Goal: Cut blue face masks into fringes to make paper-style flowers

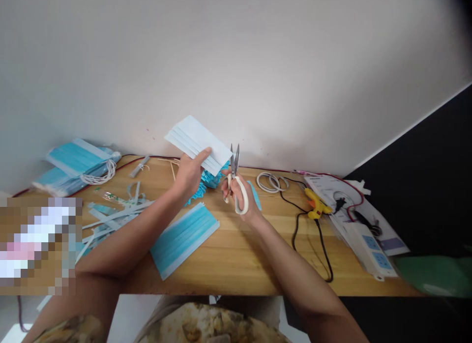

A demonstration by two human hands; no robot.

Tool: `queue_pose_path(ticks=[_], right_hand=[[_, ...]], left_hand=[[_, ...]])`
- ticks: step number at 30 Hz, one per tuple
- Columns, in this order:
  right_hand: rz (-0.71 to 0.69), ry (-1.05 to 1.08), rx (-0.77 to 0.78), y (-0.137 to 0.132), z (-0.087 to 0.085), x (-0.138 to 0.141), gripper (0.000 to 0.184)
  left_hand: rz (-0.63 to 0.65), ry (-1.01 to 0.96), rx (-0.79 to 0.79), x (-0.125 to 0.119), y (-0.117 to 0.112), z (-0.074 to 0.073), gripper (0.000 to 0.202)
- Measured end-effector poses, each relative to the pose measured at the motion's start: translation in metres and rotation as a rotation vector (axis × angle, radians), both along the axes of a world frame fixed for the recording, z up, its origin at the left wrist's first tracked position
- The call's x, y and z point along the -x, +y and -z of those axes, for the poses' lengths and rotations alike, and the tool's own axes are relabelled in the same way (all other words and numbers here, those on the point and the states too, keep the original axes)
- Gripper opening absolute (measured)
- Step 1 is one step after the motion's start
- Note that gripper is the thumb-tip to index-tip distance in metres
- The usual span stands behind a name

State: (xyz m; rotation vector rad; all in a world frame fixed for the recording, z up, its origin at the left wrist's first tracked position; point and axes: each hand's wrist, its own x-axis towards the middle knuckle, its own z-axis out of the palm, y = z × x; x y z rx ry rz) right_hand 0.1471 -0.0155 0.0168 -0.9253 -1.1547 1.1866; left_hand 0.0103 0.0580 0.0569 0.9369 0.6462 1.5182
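A pale blue face mask (195, 139) is held up in the air above the back edge of the table (239, 257), in front of the white wall (236, 63). It is tilted, with its pleated white side towards the camera. The left hand (190, 173) pinches it along its lower edge, thumb on the near face and the other fingers curled behind.

Just beside the mask's right end are the scissors (236, 183), blades pointing straight up and slightly parted. Whether they touch the mask cannot be told. The right hand (241, 198) grips their white handles, its fingers closed through and around the loops.

Behind both hands a bunched blue pleated piece (213, 179) lies on the wood. Nearer the front edge, under the left forearm, a second mask (184, 239) lies flat with its blue side up. To the left is a scatter of cut strips (110, 217), and beyond it, by the wall, a stack of masks (75, 161) with white ear loops hanging out.

To the right of the scissors is a coil of white elastic (271, 182), then a yellow glue gun (316, 204) with a black cord (320, 244) looping towards the front edge. Farther right, a white power strip (370, 247) rests on printed sheets (324, 183).
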Motion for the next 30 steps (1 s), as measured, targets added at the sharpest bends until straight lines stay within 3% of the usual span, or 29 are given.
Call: queue_pose_path(ticks=[6,18,26,30], right_hand=[[-0.048,-0.030,0.021,-0.002,-0.003,0.002,0.060],[-0.126,-0.106,0.083,-0.003,-0.003,0.004,0.060],[-0.156,-0.110,0.056,0.005,0.010,0.000,0.065],[-0.143,-0.136,0.027,0.005,0.008,-0.002,0.059]], left_hand=[[-0.084,0.095,-0.129,0.005,0.008,0.003,0.038],[-0.154,0.158,-0.137,0.014,0.015,-0.001,0.037],[-0.050,0.184,-0.122,0.007,0.017,0.005,0.035],[0.059,0.172,-0.138,0.010,0.017,0.003,0.040]])
